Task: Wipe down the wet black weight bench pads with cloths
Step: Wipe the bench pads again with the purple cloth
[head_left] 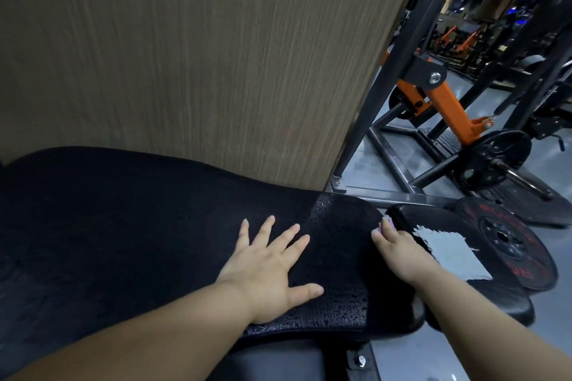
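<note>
A long black bench pad (340, 297) runs across the lower view, its right end beaded with water drops. A dark black cloth (123, 226) seems to cover its left part. My left hand (266, 269) lies flat with fingers spread at the cloth's edge, thumb on the wet surface. My right hand (399, 250) reaches to the gap between this pad and a second black pad (483, 297). Its fingers curl around a small pale purple cloth (387, 224), mostly hidden. The second pad carries a torn white patch (452, 254).
A wood-grain wall panel (201, 56) stands right behind the bench. To the right are a black and orange machine frame (445, 102), a loaded barbell plate (492, 161) and a weight plate with red lettering (510, 241) lying on the grey floor.
</note>
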### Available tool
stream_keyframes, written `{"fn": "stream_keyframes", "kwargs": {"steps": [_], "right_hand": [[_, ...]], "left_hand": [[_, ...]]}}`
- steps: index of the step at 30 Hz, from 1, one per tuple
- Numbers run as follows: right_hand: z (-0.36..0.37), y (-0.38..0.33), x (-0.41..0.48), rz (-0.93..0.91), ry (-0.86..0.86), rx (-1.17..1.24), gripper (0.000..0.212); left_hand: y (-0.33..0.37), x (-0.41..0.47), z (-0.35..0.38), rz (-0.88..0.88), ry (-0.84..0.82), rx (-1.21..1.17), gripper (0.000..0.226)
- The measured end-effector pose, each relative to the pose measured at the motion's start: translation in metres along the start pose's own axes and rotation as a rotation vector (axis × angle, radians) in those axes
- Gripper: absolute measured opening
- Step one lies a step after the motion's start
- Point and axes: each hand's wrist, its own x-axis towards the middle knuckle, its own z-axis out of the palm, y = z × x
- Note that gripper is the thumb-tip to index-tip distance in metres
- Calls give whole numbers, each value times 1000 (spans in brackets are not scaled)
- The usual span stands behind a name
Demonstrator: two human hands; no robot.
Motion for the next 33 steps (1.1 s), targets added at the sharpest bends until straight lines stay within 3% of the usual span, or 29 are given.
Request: {"fn": "stream_keyframes", "kwargs": {"steps": [8, 22, 33], "right_hand": [[8, -12, 42, 21, 36, 24, 59], [22, 24, -59, -94, 97, 56, 61], [6, -19, 13, 41, 69, 70, 56]], "left_hand": [[-1, 2, 0, -7, -16, 6, 89], [0, 0, -3, 1, -9, 11, 89], [-3, 4, 1, 22, 22, 4, 89]]}}
